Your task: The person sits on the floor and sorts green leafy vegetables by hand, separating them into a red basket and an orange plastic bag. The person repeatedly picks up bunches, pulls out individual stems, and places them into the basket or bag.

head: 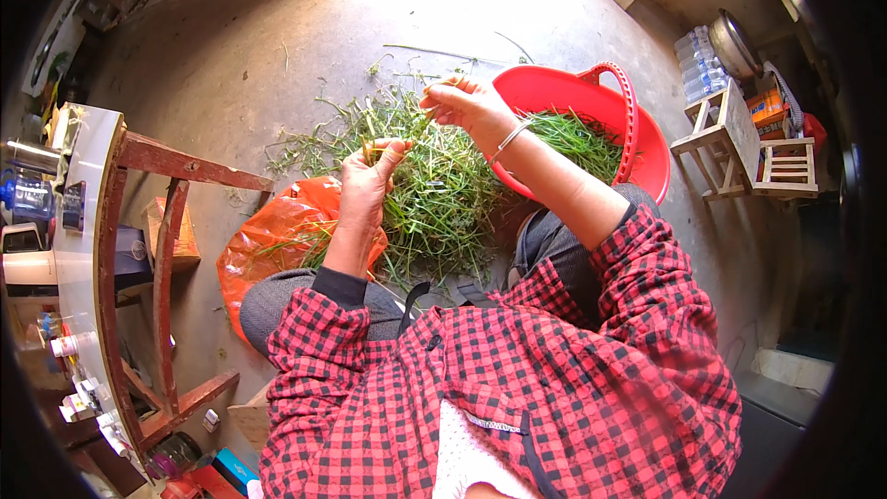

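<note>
A large heap of green stalks and leaves [443, 215] lies on the floor before me. Over its left part, my left hand [371, 177] pinches a few stalks between thumb and fingers. My right hand [461, 104], with a metal bangle at the wrist, is higher and to the right, its fingertips closed on thin stalks above the heap. Long green blades [572, 142] lie inside a red plastic basket [651, 145] with a handle, to the right of the heap. An orange plastic bag [242, 249] with some green blades on it lies by my left knee.
At the left stands a table with a red wooden frame [190, 166], holding bottles and small boxes. A wooden stool [734, 132] is at the right, near packed plastic bottles [700, 66] and a metal pot [736, 45]. Loose stalks lie scattered on the concrete floor [242, 76].
</note>
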Demonstrator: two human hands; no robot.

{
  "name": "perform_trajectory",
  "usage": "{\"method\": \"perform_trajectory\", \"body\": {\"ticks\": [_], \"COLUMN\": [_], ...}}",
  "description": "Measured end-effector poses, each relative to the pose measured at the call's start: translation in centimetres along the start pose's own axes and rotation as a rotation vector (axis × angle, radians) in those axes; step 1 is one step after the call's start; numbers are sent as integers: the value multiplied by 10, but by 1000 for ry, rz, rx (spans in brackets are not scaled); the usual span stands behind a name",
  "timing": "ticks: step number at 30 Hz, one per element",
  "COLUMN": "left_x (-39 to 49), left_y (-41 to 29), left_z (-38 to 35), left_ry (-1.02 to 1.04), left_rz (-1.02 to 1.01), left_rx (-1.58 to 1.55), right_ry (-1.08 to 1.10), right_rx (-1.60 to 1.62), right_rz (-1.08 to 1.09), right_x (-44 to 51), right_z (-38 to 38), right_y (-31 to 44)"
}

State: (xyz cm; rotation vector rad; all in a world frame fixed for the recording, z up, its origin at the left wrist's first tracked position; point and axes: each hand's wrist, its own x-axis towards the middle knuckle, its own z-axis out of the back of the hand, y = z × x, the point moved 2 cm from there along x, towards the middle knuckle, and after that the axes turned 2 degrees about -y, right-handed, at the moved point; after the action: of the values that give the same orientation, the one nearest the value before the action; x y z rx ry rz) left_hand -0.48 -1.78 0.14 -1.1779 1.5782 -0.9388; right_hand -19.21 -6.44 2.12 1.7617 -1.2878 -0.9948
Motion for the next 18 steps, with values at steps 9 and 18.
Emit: {"method": "perform_trajectory", "body": {"ticks": [9, 18], "left_x": [4, 4], "left_y": [-5, -9], "left_z": [9, 8], "left_ry": [-47, -64], "left_rz": [45, 61], "left_rx": [-172, -199], "right_ry": [-323, 231], "right_rx": [-162, -542], "right_rz": [199, -216], "right_x": [18, 3], "right_z": [60, 26], "right_y": [25, -5]}}
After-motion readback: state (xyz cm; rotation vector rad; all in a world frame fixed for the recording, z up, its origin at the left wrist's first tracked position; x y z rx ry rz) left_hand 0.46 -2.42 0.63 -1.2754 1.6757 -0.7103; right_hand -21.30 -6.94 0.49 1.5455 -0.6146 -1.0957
